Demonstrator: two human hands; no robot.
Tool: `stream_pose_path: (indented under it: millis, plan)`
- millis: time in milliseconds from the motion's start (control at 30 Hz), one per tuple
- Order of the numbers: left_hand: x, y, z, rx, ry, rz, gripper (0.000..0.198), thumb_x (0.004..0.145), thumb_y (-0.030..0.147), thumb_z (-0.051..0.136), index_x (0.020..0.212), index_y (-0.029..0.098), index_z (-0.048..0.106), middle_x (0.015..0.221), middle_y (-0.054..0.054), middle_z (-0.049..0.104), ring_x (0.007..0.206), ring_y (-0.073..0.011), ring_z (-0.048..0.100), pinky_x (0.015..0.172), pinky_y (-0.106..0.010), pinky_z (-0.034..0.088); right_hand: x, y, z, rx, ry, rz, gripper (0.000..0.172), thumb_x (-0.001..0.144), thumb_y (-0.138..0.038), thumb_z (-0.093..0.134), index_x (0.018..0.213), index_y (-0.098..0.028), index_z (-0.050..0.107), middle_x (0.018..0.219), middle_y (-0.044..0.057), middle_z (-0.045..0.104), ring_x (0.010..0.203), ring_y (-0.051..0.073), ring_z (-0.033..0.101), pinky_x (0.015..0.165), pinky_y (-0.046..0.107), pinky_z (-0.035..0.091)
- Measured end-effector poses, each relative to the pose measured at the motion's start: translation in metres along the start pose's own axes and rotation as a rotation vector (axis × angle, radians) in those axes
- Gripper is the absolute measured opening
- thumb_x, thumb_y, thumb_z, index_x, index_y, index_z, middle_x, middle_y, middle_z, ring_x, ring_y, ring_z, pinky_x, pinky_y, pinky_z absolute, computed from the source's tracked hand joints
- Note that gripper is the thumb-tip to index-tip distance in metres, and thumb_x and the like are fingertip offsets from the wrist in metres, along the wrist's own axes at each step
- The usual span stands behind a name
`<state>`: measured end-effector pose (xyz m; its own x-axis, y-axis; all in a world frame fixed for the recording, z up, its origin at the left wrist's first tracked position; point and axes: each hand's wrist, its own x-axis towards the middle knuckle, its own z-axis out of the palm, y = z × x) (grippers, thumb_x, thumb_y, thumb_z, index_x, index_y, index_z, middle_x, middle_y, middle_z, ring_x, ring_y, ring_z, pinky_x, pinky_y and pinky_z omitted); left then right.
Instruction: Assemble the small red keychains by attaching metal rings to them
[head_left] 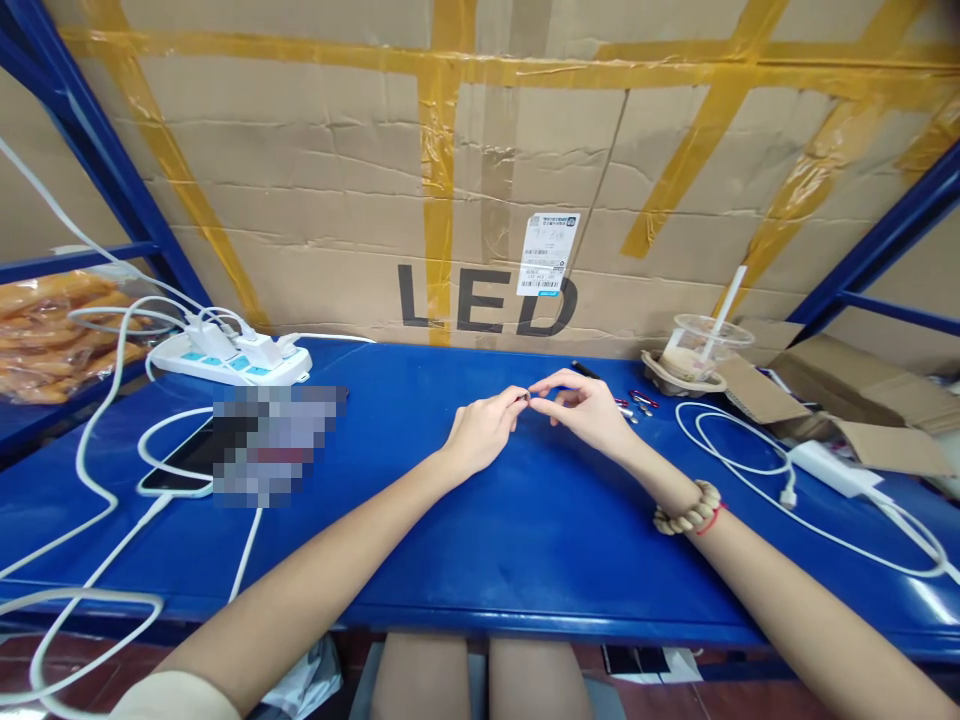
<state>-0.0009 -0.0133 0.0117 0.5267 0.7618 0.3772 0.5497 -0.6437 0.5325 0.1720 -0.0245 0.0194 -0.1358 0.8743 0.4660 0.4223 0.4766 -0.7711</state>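
Observation:
Over the middle of the blue table (420, 540), my left hand (484, 432) is closed in a pinch around a tiny dark object (523, 397), mostly hidden by the fingertips. From the right, my right hand (589, 412) meets it, thumb and forefinger brought together at the object's edge and the other fingers curled loosely. What kind of object it is cannot be made out. Just beyond my right hand lie several small red and silver pieces (643, 401) and a slim black item (585, 370).
A white power strip (232, 358) with plugs and trailing cables sits at the back left, near a charging phone (176, 465). On the right are a plastic cup (701, 350) with a straw, a white charger (834, 468) and cut cardboard (892, 445). A large LED carton (337, 200) walls the back.

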Motion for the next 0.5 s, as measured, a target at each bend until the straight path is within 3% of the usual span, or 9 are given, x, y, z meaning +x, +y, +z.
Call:
stream_pose_path:
  millis: [267, 500]
  plan:
    - [0.0007, -0.0004, 0.0008, -0.006, 0.001, 0.009, 0.025, 0.093, 0.031, 0.028, 0.100, 0.028, 0.051, 0.077, 0.006, 0.060, 0.070, -0.0126, 0.056, 0.054, -0.019, 0.030, 0.0006, -0.0025, -0.0048, -0.021, 0.026, -0.115, 0.021, 0.069, -0.033, 0.067, 0.081, -0.016, 0.070, 0.081, 0.003, 0.058, 0.043, 0.004, 0.051, 0.041, 0.020, 0.044]
    - [-0.0006, 0.0024, -0.0008, -0.020, -0.036, 0.050, 0.024, 0.093, 0.031, 0.027, 0.097, 0.026, 0.050, 0.084, 0.003, 0.059, 0.074, -0.0130, 0.055, 0.056, -0.020, 0.032, 0.0018, -0.0030, -0.0105, 0.053, -0.044, -0.122, 0.016, 0.066, -0.029, 0.071, 0.076, -0.017, 0.071, 0.075, 0.001, 0.056, 0.042, 0.003, 0.050, 0.039, 0.018, 0.043]
